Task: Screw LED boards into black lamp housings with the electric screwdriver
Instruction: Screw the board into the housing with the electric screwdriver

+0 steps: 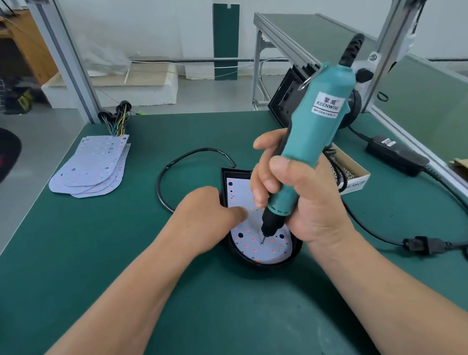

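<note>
Head view: right hand (315, 214) grips cylindrical teal screwdriver (322, 115)

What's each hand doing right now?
Left hand: open, thumb pressing the LED board.
Right hand: closed around the electric screwdriver.

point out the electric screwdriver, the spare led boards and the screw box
electric screwdriver (308, 140), head view, teal body below label
spare LED boards (91, 166), head view, top board of the stack
screw box (355, 183), head view, front wall
</note>
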Available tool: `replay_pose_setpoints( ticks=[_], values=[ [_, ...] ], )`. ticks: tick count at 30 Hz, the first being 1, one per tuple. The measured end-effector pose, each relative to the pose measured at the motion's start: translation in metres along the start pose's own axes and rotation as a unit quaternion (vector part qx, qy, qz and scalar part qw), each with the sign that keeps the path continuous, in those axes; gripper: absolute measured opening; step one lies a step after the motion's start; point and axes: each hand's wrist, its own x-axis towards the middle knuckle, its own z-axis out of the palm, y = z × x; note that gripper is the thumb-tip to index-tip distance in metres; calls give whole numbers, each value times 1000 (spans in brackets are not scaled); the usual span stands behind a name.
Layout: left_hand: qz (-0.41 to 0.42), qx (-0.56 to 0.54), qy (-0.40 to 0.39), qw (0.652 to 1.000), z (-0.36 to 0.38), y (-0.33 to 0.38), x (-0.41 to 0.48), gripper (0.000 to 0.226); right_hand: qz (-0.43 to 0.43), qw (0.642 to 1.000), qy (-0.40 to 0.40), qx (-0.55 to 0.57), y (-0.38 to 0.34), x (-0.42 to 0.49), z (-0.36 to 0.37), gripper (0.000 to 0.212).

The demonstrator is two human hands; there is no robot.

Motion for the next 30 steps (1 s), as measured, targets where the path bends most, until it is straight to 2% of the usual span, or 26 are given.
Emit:
replay_pose_setpoints(
  ticks=[4, 9, 11, 13, 14, 15, 17, 19, 24, 28, 30],
  values=[
    [-7, 6, 1, 1000, 0, 0, 1, 37, -43, 996, 15, 82, -6, 4, -7, 22],
    [24, 14, 7, 1000, -8, 3, -5, 64, -16, 988, 99, 121, -7, 7, -19, 16],
    [2, -83, 43, 996, -14, 9, -7, 45, -2, 980, 124, 158, -7, 8, -22, 16],
    [-31, -277, 70, 958, -22, 12, -6, 16, 2, 973, 139, 183, -6, 9, -24, 16],
    [-45, -378, 59, 923, -27, 13, -5, 15, 3, 971, 143, 190, -6, 10, -25, 15],
    [-54, -464, 33, 883, -31, 14, -6, 25, 4, 969, 148, 196, -6, 10, -25, 14],
    [-61, -558, -24, 827, -36, 15, -9, 35, 9, 966, 159, 205, -5, 10, -25, 13],
    [-60, -579, -75, 810, -35, 17, -13, 35, 14, 963, 170, 210, -5, 11, -25, 12],
    [-45, -577, -87, 811, -28, 23, -17, 29, 13, 957, 186, 221, -7, 11, -27, 11],
    [-13, -542, -108, 833, -26, 24, -22, 20, 14, 954, 192, 228, -9, 11, -27, 11],
    [6, -516, -108, 849, -24, 25, -24, 23, 14, 954, 196, 228, -10, 11, -26, 10]
  ],
)
